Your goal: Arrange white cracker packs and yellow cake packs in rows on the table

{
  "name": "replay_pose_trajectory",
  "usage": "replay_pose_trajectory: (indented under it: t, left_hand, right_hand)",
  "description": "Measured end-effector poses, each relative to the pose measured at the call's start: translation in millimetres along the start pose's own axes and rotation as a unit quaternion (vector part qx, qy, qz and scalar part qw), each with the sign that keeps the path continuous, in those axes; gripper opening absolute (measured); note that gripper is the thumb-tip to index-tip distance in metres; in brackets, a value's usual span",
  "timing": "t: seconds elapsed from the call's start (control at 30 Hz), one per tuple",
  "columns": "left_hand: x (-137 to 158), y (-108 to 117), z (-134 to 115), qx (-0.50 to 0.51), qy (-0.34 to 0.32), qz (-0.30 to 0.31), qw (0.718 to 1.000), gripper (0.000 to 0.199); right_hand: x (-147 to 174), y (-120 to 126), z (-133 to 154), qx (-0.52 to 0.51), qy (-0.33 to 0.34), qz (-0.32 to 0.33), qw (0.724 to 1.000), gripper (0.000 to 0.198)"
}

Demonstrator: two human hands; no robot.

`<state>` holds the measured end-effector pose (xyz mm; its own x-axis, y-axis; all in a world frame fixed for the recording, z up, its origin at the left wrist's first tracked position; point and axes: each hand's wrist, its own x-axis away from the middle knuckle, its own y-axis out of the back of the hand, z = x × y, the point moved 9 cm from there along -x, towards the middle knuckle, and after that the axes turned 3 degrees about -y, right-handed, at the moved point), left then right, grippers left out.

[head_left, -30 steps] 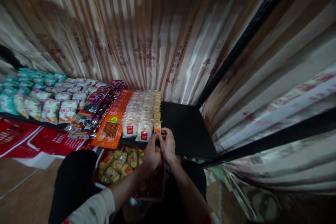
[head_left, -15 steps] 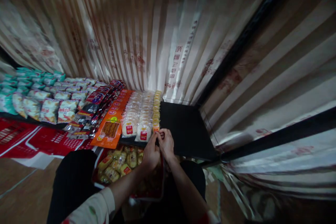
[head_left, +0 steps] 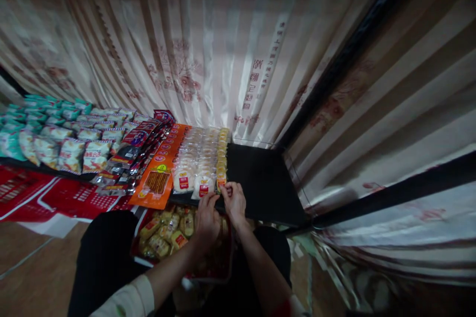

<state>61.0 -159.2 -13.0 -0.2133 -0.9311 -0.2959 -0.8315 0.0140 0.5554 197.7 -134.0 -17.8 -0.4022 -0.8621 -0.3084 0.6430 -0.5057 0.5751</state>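
Note:
Small yellow wrapped snack packets (head_left: 222,158) stand in a narrow row on the black shelf. My right hand (head_left: 234,201) is at the front end of this row, its fingertips pinched on the foremost packet, which shows an orange-red label. Just left of it, my left hand (head_left: 208,218) hovers at the shelf's front edge, fingers bent and slightly apart, with nothing visible in them. Beneath the left hand, a red box (head_left: 137,240) full of similar yellow wrapped packets (head_left: 188,225) rests between my legs. White round packets (head_left: 204,185) with red labels fill two rows beside the yellow one.
Left along the shelf are an orange bag of stick snacks (head_left: 154,183), dark purple packets (head_left: 137,141), white bags (head_left: 72,153) and teal bags (head_left: 37,114). Black shelf surface (head_left: 266,178) extends right of the yellow row. A pleated curtain (head_left: 223,59) and black frame bars surround it.
My left hand has drawn away from the right hand, back and to the left. The right hand stays at the front yellow packet. The view has shifted slightly.

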Motion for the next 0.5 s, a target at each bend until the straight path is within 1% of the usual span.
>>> replay_pose_trajectory:
  t: [0.13,0.2,0.37,0.5]
  left_hand:
    - [2.6,0.0,16.6,-0.036,0.008,0.019,0.999,0.055]
    - [2.6,-2.1,20.4,-0.038,0.007,0.029,0.999,0.057]
    - [4.4,-3.2,18.8,-0.03,0.006,0.035,0.999,0.057]
    - [7.9,2.7,19.2,-0.028,0.009,0.025,0.999,0.054]
  right_hand:
    - [-0.7,-1.8,-0.7,0.029,0.0,-0.008,1.0,0.03]
    - [-0.7,-2.6,-0.5,0.043,0.001,-0.01,0.999,0.032]
    - [0.8,-2.6,0.7,0.034,0.01,-0.006,0.999,0.032]
    - [0.7,-1.0,-0.5,0.024,0.021,-0.014,0.999,0.032]
